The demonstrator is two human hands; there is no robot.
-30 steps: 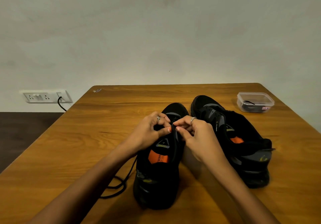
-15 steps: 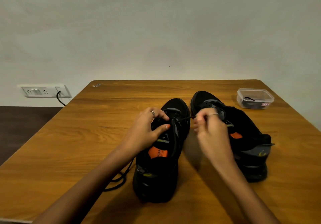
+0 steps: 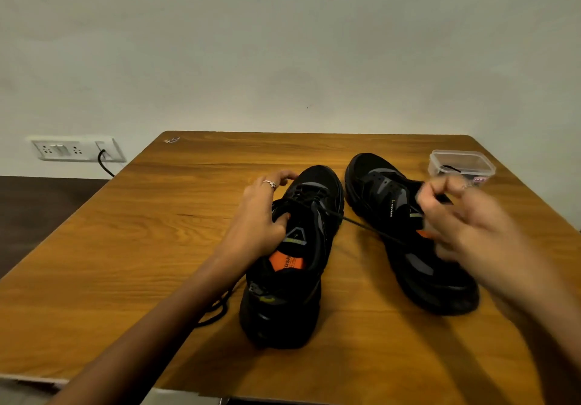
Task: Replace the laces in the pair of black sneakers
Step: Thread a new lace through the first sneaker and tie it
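Observation:
Two black sneakers stand side by side on the wooden table (image 3: 157, 247). My left hand (image 3: 261, 216) grips the left sneaker (image 3: 295, 263) at its tongue and eyelets, thumb inside the opening. A black lace (image 3: 361, 225) runs taut from that sneaker's eyelets out to the right. My right hand (image 3: 462, 216), blurred by motion, pinches the lace's end above the right sneaker (image 3: 386, 203). The lace's other end lies in loops (image 3: 217, 307) on the table beside my left forearm.
A clear plastic box (image 3: 462, 165) with dark laces in it sits at the table's back right corner. A wall socket strip (image 3: 75, 149) with a black cable is at the left, beyond the table edge.
My right hand has pulled the lace out to the right, away from the left sneaker and over the right one. My left hand has stayed on the left sneaker.

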